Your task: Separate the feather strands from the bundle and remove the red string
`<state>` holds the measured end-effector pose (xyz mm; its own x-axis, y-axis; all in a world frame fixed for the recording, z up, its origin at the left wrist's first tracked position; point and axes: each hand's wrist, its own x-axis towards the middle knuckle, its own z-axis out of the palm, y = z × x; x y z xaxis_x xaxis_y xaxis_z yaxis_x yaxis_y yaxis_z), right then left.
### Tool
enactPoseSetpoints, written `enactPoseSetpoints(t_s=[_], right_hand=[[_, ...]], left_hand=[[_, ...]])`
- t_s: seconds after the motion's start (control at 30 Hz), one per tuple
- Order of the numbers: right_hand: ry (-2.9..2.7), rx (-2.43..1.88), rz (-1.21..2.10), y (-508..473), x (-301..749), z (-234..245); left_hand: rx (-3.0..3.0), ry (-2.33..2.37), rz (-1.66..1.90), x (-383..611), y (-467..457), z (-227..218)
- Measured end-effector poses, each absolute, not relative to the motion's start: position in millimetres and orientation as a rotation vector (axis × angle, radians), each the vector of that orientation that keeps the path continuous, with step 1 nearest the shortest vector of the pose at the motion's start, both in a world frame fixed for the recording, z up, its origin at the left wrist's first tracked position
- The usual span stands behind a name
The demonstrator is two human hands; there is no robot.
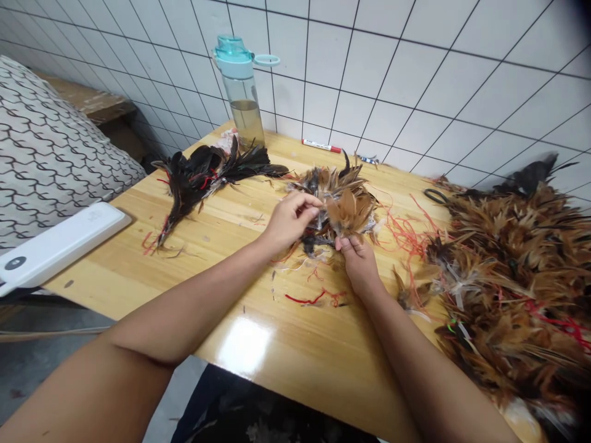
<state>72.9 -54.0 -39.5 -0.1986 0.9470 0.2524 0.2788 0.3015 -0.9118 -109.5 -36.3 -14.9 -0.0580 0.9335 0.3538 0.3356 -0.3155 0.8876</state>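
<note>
My right hand (359, 263) grips a small fan of brown feathers (349, 211) by its lower end, between thumb and fingers. Just left of that fan, my left hand (290, 221) is closed in a pinch, thumb against forefinger. Whatever lies between those fingertips is too small to make out. Beneath and behind both hands spreads a loose pile of brown and dark feathers (330, 178), partly covered by the fan and the fingers. A piece of red string (305, 300) lies on the wooden table (295, 344) in front of the hands.
Black feather bunches (198, 175) lie at the left, near a water bottle (244, 104). At the right are tangled red strings (409, 234), a scissors handle (435, 196) and a large heap of brown feathers (517, 264). A red-and-white marker (321, 146) lies by the tiled wall; a white device (64, 243) overhangs the left edge.
</note>
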Motion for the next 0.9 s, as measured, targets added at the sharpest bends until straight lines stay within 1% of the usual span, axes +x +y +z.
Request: enactPoseSetpoints(t_s=[0.1,0.23,0.33,0.4,0.47,0.6,0.73,0.9], right_hand=[[-1.600,-1.155,0.975,-55,72,-38],[-1.536,-1.162,0.997,-55,72,-40],[-1.523,-1.168,0.997,-55,72,-42],[-1.509,-1.172,1.008,-55,72,-43],[-1.494,-1.175,1.014,-55,72,-43],[-1.493,-1.188,0.999,-55,72,-43],[-1.490,-1.222,0.981,-55,73,-43],[-1.509,-1.260,0.906,-53,73,-46]], left_hand=[[1.989,1.588,1.384,-131,-21,-22],[2.382,1.655,1.152,-142,-10,-34],[2.479,1.694,1.019,-143,-7,-38],[2.469,1.709,1.041,-145,-7,-38],[2.428,1.702,1.136,-147,-8,-35],[2.392,1.566,1.259,-145,-15,-24],[2.454,1.275,1.180,-128,-30,-12],[2.474,1.130,1.080,-110,-45,-4]])
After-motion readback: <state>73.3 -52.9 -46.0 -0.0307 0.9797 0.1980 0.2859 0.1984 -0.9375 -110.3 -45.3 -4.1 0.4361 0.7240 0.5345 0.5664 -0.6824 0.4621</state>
